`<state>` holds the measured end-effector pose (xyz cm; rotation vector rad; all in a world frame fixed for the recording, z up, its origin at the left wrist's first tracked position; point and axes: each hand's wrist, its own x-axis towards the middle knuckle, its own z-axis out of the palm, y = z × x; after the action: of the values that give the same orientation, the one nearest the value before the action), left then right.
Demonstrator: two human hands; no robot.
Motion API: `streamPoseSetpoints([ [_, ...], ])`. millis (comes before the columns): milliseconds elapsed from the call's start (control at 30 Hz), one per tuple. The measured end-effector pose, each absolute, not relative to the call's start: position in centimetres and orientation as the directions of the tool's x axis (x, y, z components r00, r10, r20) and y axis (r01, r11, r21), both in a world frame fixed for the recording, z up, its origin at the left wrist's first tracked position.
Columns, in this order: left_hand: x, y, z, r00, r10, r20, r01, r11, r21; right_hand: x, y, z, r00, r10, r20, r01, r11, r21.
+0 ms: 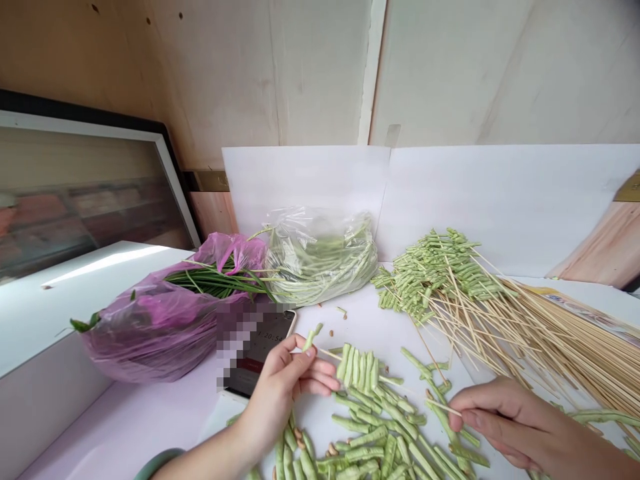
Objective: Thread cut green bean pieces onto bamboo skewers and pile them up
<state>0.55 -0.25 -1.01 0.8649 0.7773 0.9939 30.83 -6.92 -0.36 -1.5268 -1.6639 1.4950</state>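
My right hand (520, 420) pinches the blunt end of a thin bamboo skewer (443, 407) between thumb and fingers. Several cut green bean pieces (359, 368) sit side by side, pierced crosswise, along the skewer's other half. At its far tip, my left hand (295, 373) is closed, with thumb and forefinger pinching one more short bean piece (313, 337). Whether the tip has entered that piece, I cannot tell. Below both hands lies a loose heap of cut bean pieces (367, 437) on the white table surface, with a few brown seeds among them.
Finished bean skewers (440, 273) are piled at the back right, beside a bundle of bare bamboo skewers (565, 333). A clear bag of long beans (323, 260) stands at the back. A purple bag of green stalks (165, 327) and a phone (260, 360) lie left.
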Motion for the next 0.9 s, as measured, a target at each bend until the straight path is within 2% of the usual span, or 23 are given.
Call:
streamPoseSetpoints([
  [133,0.4,0.6,-0.5,0.239,0.955,-0.177,-0.381,0.260,0.887,32.3,-6.6,-0.6,-0.252,0.924,-0.289,0.434,-0.159,-0.887],
  [267,0.2,0.8,-1.0,0.307,0.944,-0.121,-0.312,0.219,0.925,32.9,-6.4,0.4,-0.196,0.956,-0.219,0.431,-0.116,-0.895],
  [333,0.1,0.7,-1.4,0.359,0.933,-0.034,-0.204,0.114,0.972,33.4,-6.3,1.2,-0.107,0.984,-0.139,0.432,-0.080,-0.898],
  [400,-0.1,0.5,-1.6,0.406,0.909,0.097,-0.011,-0.101,0.995,34.2,-6.3,2.0,0.023,0.999,-0.037,0.437,-0.043,-0.898],
  [500,-0.3,0.1,-1.7,0.552,0.790,0.269,0.217,-0.447,0.868,36.2,-6.2,2.9,0.222,0.968,0.120,0.463,0.004,-0.886],
  [600,-0.1,-0.4,-1.9,0.666,0.653,0.360,0.276,-0.664,0.695,38.3,-5.4,3.6,0.363,0.895,0.261,0.524,0.036,-0.851],
  [767,0.0,-0.4,-2.6,0.689,0.640,0.340,0.386,-0.721,0.575,40.0,-1.6,4.9,0.421,0.830,0.365,0.698,-0.039,-0.715],
  [900,-0.4,0.0,-2.1,0.740,0.634,0.223,0.426,-0.699,0.574,39.3,1.7,5.8,0.420,0.840,0.344,0.835,-0.210,-0.508],
])
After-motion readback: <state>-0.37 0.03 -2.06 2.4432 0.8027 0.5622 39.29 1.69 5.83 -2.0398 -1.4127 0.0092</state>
